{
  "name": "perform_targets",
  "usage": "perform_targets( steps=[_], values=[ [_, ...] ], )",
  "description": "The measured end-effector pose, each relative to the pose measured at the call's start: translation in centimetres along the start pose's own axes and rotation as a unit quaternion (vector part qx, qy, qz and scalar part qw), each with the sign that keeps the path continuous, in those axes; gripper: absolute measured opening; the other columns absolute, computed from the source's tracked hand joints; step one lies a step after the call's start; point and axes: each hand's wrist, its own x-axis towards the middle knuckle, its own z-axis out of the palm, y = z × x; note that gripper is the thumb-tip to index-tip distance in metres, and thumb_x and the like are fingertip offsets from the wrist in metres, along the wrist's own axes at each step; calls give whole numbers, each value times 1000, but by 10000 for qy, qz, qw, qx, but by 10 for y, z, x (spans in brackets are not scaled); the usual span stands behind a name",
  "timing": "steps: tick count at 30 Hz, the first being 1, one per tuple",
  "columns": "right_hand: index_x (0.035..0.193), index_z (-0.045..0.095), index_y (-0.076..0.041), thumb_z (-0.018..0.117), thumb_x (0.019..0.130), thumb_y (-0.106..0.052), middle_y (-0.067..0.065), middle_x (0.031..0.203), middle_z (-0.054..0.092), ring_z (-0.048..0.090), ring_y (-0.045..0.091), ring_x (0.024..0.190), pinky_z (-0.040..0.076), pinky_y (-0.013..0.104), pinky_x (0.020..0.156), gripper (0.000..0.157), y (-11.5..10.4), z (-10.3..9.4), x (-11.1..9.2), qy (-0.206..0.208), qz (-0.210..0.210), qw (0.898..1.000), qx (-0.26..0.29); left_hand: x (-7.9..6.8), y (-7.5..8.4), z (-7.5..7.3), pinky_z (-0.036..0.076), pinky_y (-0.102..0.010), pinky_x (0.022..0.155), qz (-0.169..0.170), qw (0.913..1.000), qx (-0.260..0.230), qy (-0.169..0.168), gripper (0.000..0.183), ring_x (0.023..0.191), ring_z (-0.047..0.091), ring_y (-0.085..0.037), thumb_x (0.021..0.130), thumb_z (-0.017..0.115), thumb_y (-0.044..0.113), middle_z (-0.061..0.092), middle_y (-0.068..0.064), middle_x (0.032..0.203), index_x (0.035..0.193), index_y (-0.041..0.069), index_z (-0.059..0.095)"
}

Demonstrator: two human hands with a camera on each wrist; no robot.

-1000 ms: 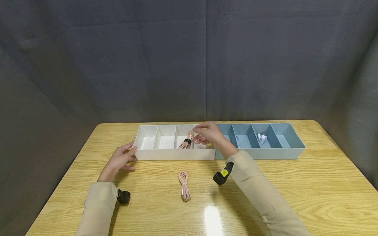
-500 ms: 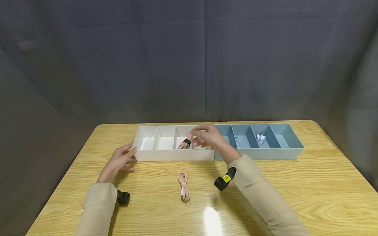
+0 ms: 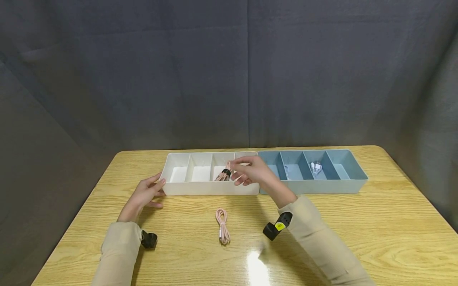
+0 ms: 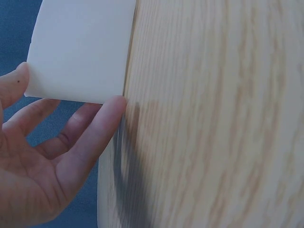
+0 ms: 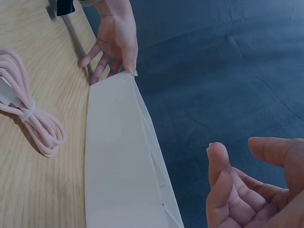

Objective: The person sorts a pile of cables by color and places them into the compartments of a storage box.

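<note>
My left hand (image 3: 146,193) lies on the table with straight fingers (image 4: 102,123) touching the left end of a white divided tray (image 3: 211,190). Its thumb rests at the tray's top corner. My right hand (image 3: 247,171) hovers over the tray's right compartments with loosely curled fingers (image 5: 223,185) and holds nothing. Just left of it, a pink cable bundle (image 3: 225,173) with a black strap lies in the third compartment. A second coiled pink cable (image 3: 222,229) lies on the table in front of the tray, and shows at the left of the right wrist view as pink cable (image 5: 28,118).
A blue divided tray (image 3: 315,186) adjoins the white one on the right, with a small white cable (image 3: 316,167) in its third compartment. Both stand at the back of the wooden table (image 3: 358,234). A dark cloth backdrop hangs behind.
My right hand has drawn back toward me and slightly left, away from the rightmost white compartment, and its forearm has lowered. The left hand and both cables stay put.
</note>
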Motion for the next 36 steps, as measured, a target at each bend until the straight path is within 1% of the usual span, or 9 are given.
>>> perform_targets(
  steps=[4, 9, 13, 19, 22, 24, 26, 32, 36],
  values=[
    [118, 58, 0, 58, 90, -19, 9, 73, 67, 62, 14, 54, 48, 21, 47, 34, 3, 1, -5, -61, -59, 9999, -100, -1, 1, -1, 57, -39, 64, 11, 10000, -10, -6, 61, 105, 52, -38, 95, 44, 38, 42, -28, 123, 146, 11, 22],
    [119, 57, 2, 59, 90, -20, 12, 74, 67, 63, 16, 56, 47, 21, 47, 36, 7, 2, -11, -337, -161, 9992, -116, 0, 1, 0, 57, -39, 65, -24, 10000, -11, -1, 61, 105, 52, -38, 95, 44, 38, 42, -28, 122, 146, 12, 22],
    [117, 58, 1, 61, 89, -22, 14, 77, 67, 65, 21, 61, 49, 24, 49, 37, 10, 4, -16, -447, -261, 9983, -282, 0, 0, 0, 57, -39, 65, -10, 10000, -12, -9, 62, 106, 52, -38, 95, 44, 38, 41, -29, 124, 146, 11, 22],
    [117, 58, 2, 61, 89, -23, 20, 81, 66, 66, 27, 65, 48, 23, 48, 38, 12, 9, -22, -572, -230, 9972, -425, 0, 0, 0, 57, -39, 65, 6, 10000, -5, -9, 61, 105, 53, -37, 95, 44, 38, 42, -29, 123, 146, 11, 22],
    [119, 57, 3, 60, 89, -23, 22, 83, 66, 66, 30, 67, 49, 24, 49, 40, 17, 11, -22, -698, -175, 9963, -460, 0, 0, -1, 57, -39, 65, 15, 10000, -11, -9, 61, 104, 54, -36, 95, 44, 37, 42, -28, 122, 146, 11, 22],
    [121, 56, 3, 60, 89, -25, 22, 84, 66, 66, 30, 68, 49, 24, 49, 43, 25, 12, -20, -784, -163, 9958, -447, 0, 0, -1, 57, -39, 65, 15, 10000, -12, -10, 61, 103, 54, -36, 95, 45, 37, 43, -28, 121, 146, 11, 22],
    [122, 55, 3, 60, 89, -25, 20, 84, 67, 66, 30, 68, 49, 25, 50, 44, 29, 14, -21, -842, -135, 9954, -446, 0, 1, -1, 57, -39, 65, 24, 10000, -8, -18, 61, 104, 54, -36, 96, 44, 37, 43, -28, 121, 146, 11, 22],
    [123, 55, 1, 62, 87, -27, 18, 82, 67, 66, 32, 70, 48, 24, 48, 46, 39, 20, -20, -897, -63, 9946, -526, 0, 0, -1, 57, -40, 65, 25, 10000, -11, -32, 60, 104, 53, -37, 96, 44, 37, 42, -28, 121, 146, 11, 22],
    [122, 55, 2, 63, 87, -27, 18, 81, 67, 65, 33, 69, 45, 23, 46, 46, 47, 23, -20, -957, -113, 9941, -507, -1, 0, -1, 57, -40, 65, 17, 10000, -4, -45, 61, 106, 52, -38, 96, 44, 38, 42, -28, 122, 146, 11, 22]
  ],
)
